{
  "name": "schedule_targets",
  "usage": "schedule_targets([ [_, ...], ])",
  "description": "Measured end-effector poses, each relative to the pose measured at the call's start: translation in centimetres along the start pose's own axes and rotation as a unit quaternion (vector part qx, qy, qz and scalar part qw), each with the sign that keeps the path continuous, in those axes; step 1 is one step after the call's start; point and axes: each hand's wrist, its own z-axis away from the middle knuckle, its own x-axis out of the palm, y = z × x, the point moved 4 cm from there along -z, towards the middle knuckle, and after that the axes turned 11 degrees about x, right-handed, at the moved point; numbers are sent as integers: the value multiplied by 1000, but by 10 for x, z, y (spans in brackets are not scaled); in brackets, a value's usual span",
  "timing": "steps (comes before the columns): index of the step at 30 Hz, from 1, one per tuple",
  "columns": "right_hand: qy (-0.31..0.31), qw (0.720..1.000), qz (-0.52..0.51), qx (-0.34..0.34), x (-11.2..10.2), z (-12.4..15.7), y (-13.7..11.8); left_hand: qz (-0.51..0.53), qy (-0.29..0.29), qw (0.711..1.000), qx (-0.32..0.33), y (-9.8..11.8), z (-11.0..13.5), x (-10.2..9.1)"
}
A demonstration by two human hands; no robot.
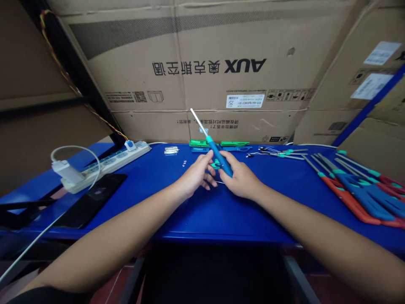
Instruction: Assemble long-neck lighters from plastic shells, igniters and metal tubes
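A tool with a blue handle, a teal collar and a slim metal rod, like a soldering iron [218, 154], points up and to the left above the table. My right hand [242, 175] is closed around the lower end of its handle. Close beside the handle is my left hand [199, 175], its fingers apart and slightly curled; whether the thumb touches the handle is unclear. A small green piece [216, 164] shows between the hands, partly hidden. Behind them, green handle shells [234, 144] and blue handle shells [200, 149] lie on the table.
On the blue table [190, 219], several similar tools [351, 190] lie at right. Metal rods with wires [284, 154] rest at back right, small metal tubes [171, 150] at back left. A power strip [107, 164] and a phone [91, 198] are left. Cardboard [202, 84] stands behind.
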Motion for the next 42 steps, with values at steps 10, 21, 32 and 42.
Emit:
schedule_targets([
  [10,108,994,-9,-8,-22,-4,6,-241,-482,820,192,16,38,31],
  [21,-20,992,88,-89,-3,1,-1,-269,-426,791,348,90,59,29],
  [32,-131,918,334,-167,36,25,-24,-708,-89,678,174,31,-46,-90],
  [42,-42,924,347,-153,7,15,-21,-751,-153,632,112,21,-39,-69],
])
